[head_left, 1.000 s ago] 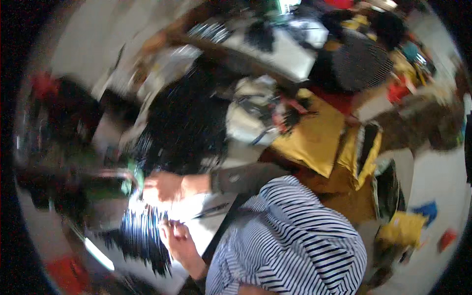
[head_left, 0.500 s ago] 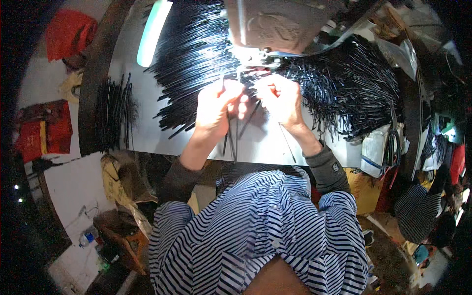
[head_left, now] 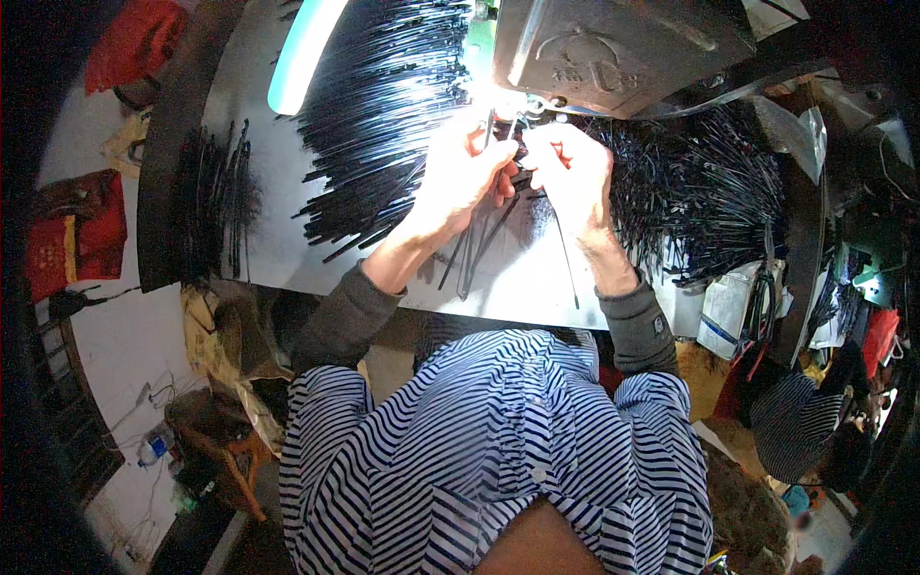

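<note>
Under the lit head of a metal-covered machine (head_left: 613,57), both my hands work close together. My left hand (head_left: 465,177) is closed around a few thin black strips (head_left: 468,257), whose lower ends hang over the white tabletop. Just to its right, my right hand (head_left: 578,177) is pinched, fingertips near the left hand's. Glare and the fingers hide what it holds, if anything. A thin black strand (head_left: 566,254) runs down below the right hand. Beyond my left hand lies a wide pile of long black strips (head_left: 379,134).
A tangled heap of black strips (head_left: 709,192) covers the table's right side. A small row of strips (head_left: 220,196) lies by the left edge. A bright lamp tube (head_left: 305,57) hangs at upper left. A white bundle (head_left: 730,307) sits at the right front edge.
The whole view has shifted a little, with the machine now farther right. Both hands appear slightly farther right and up, still close together. The left hand keeps its strips.
</note>
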Available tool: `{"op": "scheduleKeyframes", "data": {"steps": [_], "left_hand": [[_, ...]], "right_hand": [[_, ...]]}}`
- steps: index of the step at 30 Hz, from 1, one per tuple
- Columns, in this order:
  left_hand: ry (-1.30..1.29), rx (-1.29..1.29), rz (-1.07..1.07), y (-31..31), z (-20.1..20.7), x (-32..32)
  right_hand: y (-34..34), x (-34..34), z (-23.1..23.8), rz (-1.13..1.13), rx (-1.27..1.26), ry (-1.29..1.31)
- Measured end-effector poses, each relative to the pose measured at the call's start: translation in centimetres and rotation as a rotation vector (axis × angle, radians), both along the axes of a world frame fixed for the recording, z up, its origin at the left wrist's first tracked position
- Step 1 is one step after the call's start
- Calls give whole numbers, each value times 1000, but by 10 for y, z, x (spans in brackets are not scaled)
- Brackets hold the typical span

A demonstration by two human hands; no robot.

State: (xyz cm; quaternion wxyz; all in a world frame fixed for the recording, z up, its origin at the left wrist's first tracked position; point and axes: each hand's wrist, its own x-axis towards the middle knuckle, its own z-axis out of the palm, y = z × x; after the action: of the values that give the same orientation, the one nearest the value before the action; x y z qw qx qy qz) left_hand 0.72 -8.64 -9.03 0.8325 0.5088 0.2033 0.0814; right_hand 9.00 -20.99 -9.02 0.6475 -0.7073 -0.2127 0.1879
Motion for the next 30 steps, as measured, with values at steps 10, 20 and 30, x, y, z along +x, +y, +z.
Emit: {"op": "scheduleKeyframes", "data": {"steps": [10, 20, 30], "left_hand": [[8, 4, -17, 1, -2, 4], [-14, 138, -54, -1, 3, 12], [-86, 134, -75, 4, -5, 15]], "right_hand": [[-3, 4, -7, 13, 21, 56], [-4, 4, -2, -18, 59, 0], [-8, 19, 3, 51, -75, 83]]}}
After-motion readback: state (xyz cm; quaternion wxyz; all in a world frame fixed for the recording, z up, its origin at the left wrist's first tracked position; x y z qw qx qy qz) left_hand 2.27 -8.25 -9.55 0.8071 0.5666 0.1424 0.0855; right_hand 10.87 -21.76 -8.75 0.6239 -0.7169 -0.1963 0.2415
